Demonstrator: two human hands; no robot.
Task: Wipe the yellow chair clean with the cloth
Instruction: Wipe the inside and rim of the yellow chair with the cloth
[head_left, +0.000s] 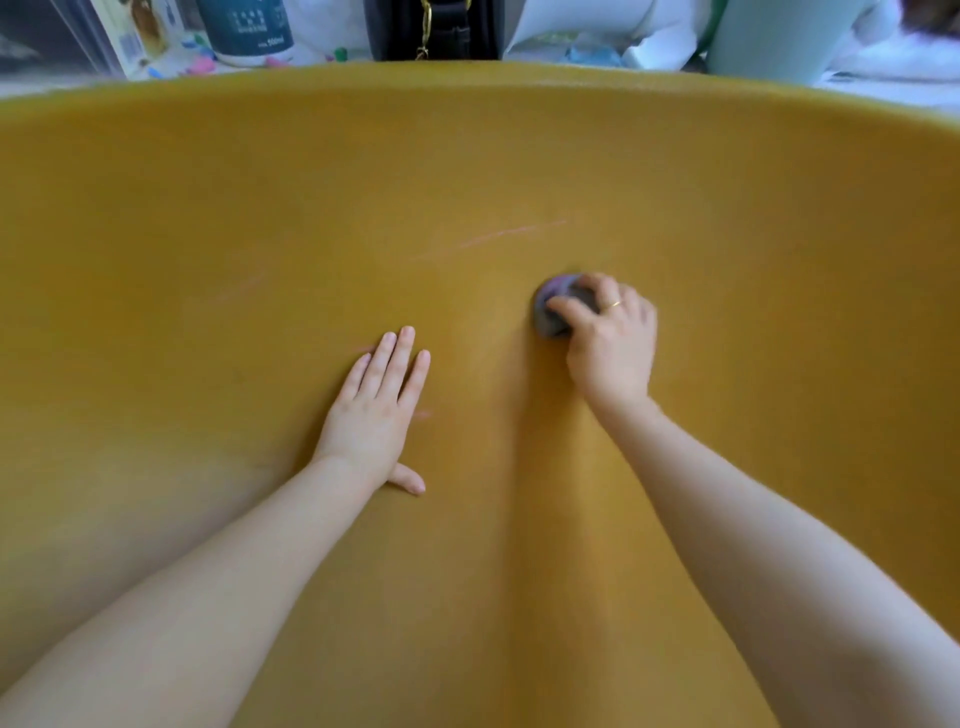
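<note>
The yellow chair (260, 197) fills nearly the whole view as a broad curved surface. Faint pale scratch marks run across it above the hands. My right hand (610, 338) grips a small bunched grey-purple cloth (551, 306) and holds it against the chair, right of centre; most of the cloth is hidden under the fingers. My left hand (376, 410) lies flat on the chair to the left of the cloth, fingers straight and together, thumb spread out below.
Beyond the chair's far edge stand a dark bottle with a white base (249, 31), a black bag with a gold chain (431, 28), white fabric or bags (597, 26) and a pale green container (779, 36).
</note>
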